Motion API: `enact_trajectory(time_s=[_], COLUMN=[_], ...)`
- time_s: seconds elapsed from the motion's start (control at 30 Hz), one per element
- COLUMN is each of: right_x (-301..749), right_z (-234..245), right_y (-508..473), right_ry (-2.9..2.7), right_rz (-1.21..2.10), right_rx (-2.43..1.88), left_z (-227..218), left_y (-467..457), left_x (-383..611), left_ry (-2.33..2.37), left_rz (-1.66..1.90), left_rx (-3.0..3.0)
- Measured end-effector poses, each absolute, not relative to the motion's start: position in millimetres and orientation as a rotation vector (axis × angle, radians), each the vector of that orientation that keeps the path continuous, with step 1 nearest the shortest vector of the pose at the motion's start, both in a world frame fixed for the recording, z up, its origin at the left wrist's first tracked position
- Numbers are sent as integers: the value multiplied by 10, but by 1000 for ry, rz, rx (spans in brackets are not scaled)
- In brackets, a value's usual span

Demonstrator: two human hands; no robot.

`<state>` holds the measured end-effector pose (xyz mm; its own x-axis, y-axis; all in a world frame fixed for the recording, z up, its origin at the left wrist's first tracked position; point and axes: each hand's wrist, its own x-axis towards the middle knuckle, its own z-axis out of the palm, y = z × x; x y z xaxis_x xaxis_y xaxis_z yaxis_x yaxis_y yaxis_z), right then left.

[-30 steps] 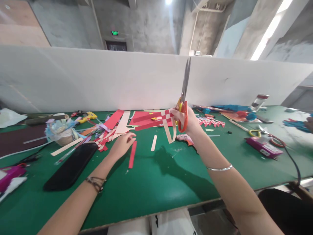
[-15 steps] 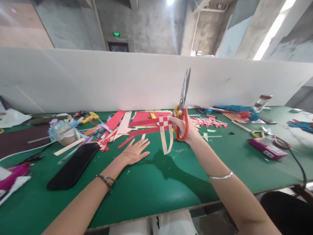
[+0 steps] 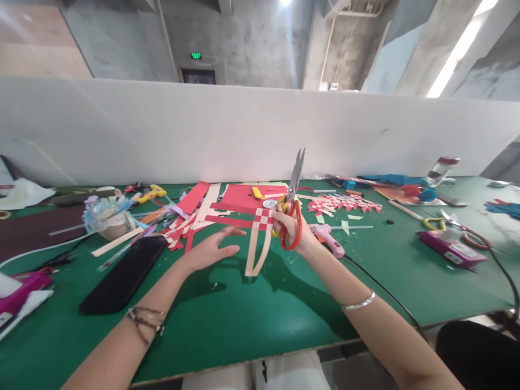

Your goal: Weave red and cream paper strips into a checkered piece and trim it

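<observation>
In my right hand point(image 3: 293, 226) are both a pair of scissors point(image 3: 296, 176) and a piece of woven paper strips point(image 3: 263, 219). The scissors' red and yellow handles lie around the fingers, and their blades point up, slightly apart. Red and cream strips form a small checkered patch at my fingertips; red ends stick out to the left and a cream loop hangs down. My left hand point(image 3: 213, 246) is lifted above the table left of this loop, fingers apart and holding nothing. Red paper sheets point(image 3: 239, 197) and cut red strips point(image 3: 174, 238) lie behind it.
A pink glue gun point(image 3: 331, 241) with a cord lies beside my right forearm. Further right are woven zigzag pieces point(image 3: 345, 203), a purple box point(image 3: 450, 249) and a jar point(image 3: 442, 170). A black slab point(image 3: 124, 276) lies left. A white partition point(image 3: 244, 135) borders the green table point(image 3: 244, 336).
My right hand has come down and left with the scissors and woven paper. My left hand has risen off the table and drawn back left. The pink glue gun has come into sight.
</observation>
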<state>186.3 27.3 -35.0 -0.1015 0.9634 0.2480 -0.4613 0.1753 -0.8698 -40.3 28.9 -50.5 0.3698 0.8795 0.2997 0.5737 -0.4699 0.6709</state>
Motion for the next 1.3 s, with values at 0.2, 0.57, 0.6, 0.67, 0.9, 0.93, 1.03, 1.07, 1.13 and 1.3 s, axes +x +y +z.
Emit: enact_trajectory(time_s=[0.2, 0.57, 0.6, 0.67, 0.9, 0.93, 1.03, 1.07, 1.13, 1.3], right_x=[1766, 1842, 1878, 1944, 2055, 2057, 2048, 2041, 2025, 2007], right_z=[-438, -372, -374, -377, -384, -388, -405, -412, -422, -425], right_y=[130, -5, -8, -24, -60, -59, -57, -58, -62, -75], right_ry=[-1200, -1509, -1581, -1758, -2119, -2149, -2237, -2265, -2305, -2330], right_rz=[1313, 1224, 1178, 1029, 604, 558, 482, 473, 461, 489], right_rx=[-750, -1038, -1065, -1119, -1318, -1339, -1357, -1357, -1364, -1382], left_z=[-534, -547, -542, -527, -469, -467, -456, -450, -435, -422], left_y=[9, 36, 54, 85, 166, 174, 181, 176, 159, 126], left_x=[96, -49, -78, -140, -322, -337, -356, -354, -341, -309], left_ry=[1107, 1285, 1274, 1237, 1158, 1150, 1130, 1124, 1114, 1103], left_rz=[926, 1131, 1186, 1307, 1546, 1573, 1659, 1676, 1689, 1666], left_rx=[1633, 1497, 1476, 1421, 1174, 1168, 1125, 1109, 1086, 1101])
